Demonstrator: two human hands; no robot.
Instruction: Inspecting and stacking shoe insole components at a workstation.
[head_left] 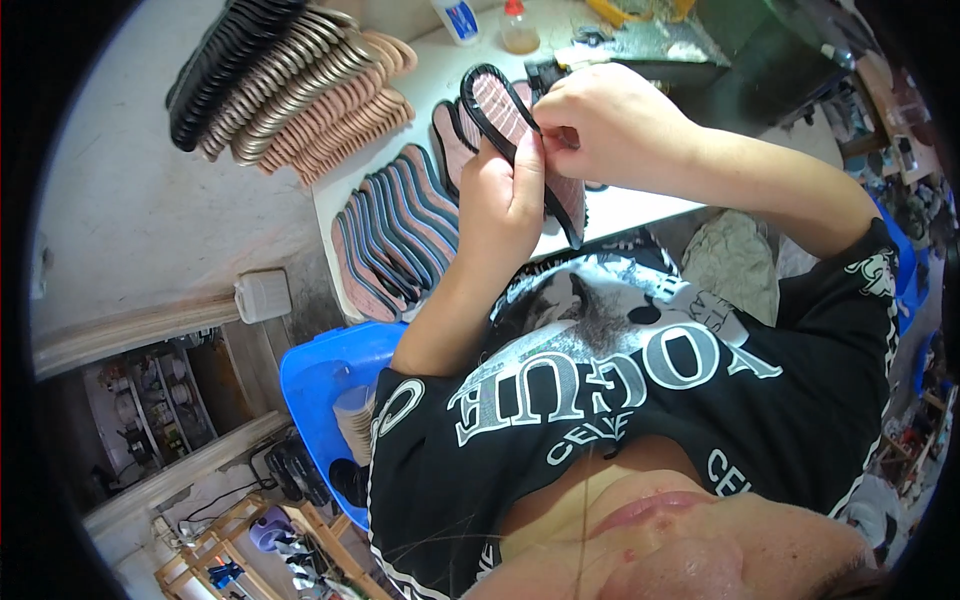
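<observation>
My left hand [503, 196] grips a shoe sole [497, 105] by its middle, thumb on top. The sole has a pink, striped upper face and a raised black rim, and is tilted above the white table [640, 205]. Against the sole's right side, my right hand [612, 118] is closed in a pinch at the rim. Whatever lies between those fingertips is hidden. Behind the held sole, more pink soles with black edges [452, 150] lie on the table. To the left of my left hand stands a row of pink soles with blue-grey and black edges [395, 235].
Tall rows of black, gold and pink sole-like pieces [290, 85] lean at the far left. A white bottle [458, 20] and a red-capped bottle [519, 28] stand at the back. A dark machine [790, 50] is at back right. A blue bin [335, 365] sits beside my left arm.
</observation>
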